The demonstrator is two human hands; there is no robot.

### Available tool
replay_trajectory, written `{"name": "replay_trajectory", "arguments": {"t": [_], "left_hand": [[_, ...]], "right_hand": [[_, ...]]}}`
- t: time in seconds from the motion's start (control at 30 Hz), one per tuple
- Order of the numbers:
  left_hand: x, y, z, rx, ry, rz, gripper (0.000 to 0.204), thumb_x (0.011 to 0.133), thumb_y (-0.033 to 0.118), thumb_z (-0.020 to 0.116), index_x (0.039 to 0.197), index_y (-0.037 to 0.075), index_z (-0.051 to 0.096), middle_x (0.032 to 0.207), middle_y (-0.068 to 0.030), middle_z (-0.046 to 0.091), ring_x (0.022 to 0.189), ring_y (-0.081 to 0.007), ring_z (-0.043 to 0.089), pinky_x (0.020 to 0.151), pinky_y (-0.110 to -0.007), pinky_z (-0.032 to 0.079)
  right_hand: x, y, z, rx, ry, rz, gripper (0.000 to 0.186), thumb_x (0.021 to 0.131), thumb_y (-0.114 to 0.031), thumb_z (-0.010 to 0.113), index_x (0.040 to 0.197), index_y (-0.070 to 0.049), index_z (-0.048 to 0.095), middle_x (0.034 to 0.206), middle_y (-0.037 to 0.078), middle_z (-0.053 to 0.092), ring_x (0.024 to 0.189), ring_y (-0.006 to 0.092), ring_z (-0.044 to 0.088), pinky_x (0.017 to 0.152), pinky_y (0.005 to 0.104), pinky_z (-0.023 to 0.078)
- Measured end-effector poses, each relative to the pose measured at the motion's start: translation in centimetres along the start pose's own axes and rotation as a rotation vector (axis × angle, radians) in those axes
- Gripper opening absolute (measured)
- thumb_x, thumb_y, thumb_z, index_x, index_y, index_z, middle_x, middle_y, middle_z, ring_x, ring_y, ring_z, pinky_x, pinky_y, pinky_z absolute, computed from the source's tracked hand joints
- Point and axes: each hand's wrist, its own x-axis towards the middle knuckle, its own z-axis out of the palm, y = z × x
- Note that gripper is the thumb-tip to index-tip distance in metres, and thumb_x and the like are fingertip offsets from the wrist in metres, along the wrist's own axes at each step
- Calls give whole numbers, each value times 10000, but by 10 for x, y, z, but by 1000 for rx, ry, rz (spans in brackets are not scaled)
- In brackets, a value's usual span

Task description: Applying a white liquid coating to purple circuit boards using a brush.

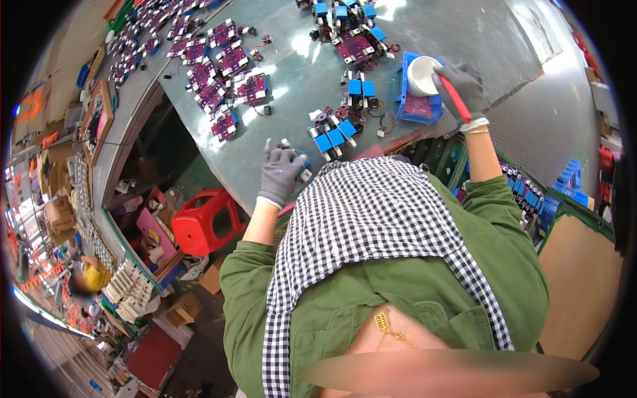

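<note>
My left hand (282, 174), in a grey glove, grips a small blue-and-white electronic assembly (304, 174) at the table's front edge, index finger raised. My gloved right hand (464, 83) holds a red-handled tool (456, 99), its tip hidden, at the rim of a white tub (421, 68). The tub stands in a blue plastic bin (418, 116). Between my hands lie assemblies with blue blocks (336, 137), wires and white connectors. Another such group (355, 87) lies just behind them.
Purple circuit boards (232, 58) cover much of the back left of the metal table (292, 79). A red stool (199, 225) stands below at left. A person in yellow (96, 272) is at the far left. Blue bins (569, 174) and racked parts (521, 186) are at right.
</note>
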Motion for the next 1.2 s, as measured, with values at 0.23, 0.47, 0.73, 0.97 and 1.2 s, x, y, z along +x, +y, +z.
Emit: {"name": "replay_trajectory", "arguments": {"t": [0.23,0.47,0.73,0.97,1.2], "left_hand": [[16,8,-49,-1496,470,-907,391,925,212,676,1234,20,532,1076,-87,662,812,-159,688,568,-273,556],[52,59,-100,-1434,395,-798,416,907,212,689,1245,22,540,1034,-84,672,768,-148,683,521,-241,542],[57,73,-107,-1452,421,-776,419,898,204,704,1239,16,551,1019,-76,670,754,-118,665,511,-221,509],[62,72,-112,-1449,468,-784,398,919,229,671,1237,31,535,975,-67,665,685,-124,654,460,-216,484],[65,70,-109,-1472,458,-769,393,933,206,646,1262,29,523,992,-78,665,704,-139,664,471,-230,509]], "right_hand": [[25,-90,-51,1139,212,44,146,867,-78,667,1003,-51,714,769,5,682,688,74,608,632,235,507],[31,-158,-86,1348,68,-53,75,816,-70,710,887,-50,701,755,19,690,668,71,652,614,236,522],[36,-154,-83,1166,204,-207,76,823,-97,718,880,-49,707,709,21,675,625,77,631,577,241,504],[17,-146,-98,1458,-125,-91,73,849,-92,703,878,-25,697,773,12,680,681,51,610,609,221,496],[3,-125,-85,1313,-109,-16,70,819,-52,684,881,-21,695,761,23,667,690,84,613,627,246,503]]}}
